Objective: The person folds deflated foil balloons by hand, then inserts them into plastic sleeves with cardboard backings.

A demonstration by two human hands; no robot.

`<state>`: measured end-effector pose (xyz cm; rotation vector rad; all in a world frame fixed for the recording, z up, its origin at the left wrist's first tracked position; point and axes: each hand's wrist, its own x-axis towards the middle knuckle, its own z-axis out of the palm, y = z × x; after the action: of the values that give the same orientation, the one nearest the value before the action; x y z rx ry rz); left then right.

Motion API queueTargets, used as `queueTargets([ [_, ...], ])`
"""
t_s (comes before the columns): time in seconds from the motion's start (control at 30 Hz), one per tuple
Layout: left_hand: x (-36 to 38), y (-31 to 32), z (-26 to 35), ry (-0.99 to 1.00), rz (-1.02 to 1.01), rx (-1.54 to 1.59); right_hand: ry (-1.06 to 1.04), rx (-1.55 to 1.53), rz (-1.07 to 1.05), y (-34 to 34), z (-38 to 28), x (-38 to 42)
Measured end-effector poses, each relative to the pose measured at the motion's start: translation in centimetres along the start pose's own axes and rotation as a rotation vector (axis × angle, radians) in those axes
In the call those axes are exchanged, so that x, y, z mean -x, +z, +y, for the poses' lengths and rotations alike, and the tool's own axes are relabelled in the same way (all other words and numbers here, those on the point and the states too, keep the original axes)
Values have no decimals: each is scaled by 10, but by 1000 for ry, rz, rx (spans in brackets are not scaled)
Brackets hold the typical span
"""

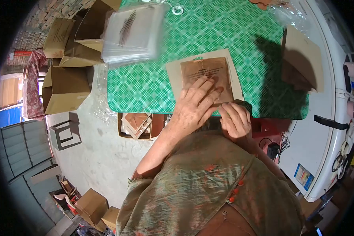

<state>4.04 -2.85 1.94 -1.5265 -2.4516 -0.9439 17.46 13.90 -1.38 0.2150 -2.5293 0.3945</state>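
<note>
A flat brown packet (190, 70) with dark printing on its face lies on a larger beige card sheet (235, 80) near the table's front edge. My left hand (196, 100) rests across the packet's lower part, palm down, its fingers stretched and a little apart. Close by on the right, my right hand (236, 120) is at the packet's near corner, fingers bent and pressed together. Whatever lies between those fingertips is hidden. The packet's lower edge is partly covered by both hands.
The green checked table (145, 86) carries a stack of clear plastic sleeves (133, 35), a tape roll (177, 10) and brown card sheets (303, 59) at the right. Cardboard boxes (69, 86) stand left. A box of card pieces (137, 126) sits below the front edge. A white refrigerator (322, 141) stands right.
</note>
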Motion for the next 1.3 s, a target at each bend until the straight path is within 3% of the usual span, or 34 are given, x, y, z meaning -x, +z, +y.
queueTargets([
  [0.13, -1, 2, 0, -7, -26, 7, 92, -11, -94, -2, -2, -2],
  [0.33, -10, 15, -2, 28, 31, -46, 43, -29, -144, -1, -2, -4],
  [0.77, -18, 24, -1, 5, 54, -148, -10, -12, -79, 6, 4, 1],
  [1.3, -8, 7, -12, 6, -78, 1, 31, -46, 4, 14, 4, 8],
])
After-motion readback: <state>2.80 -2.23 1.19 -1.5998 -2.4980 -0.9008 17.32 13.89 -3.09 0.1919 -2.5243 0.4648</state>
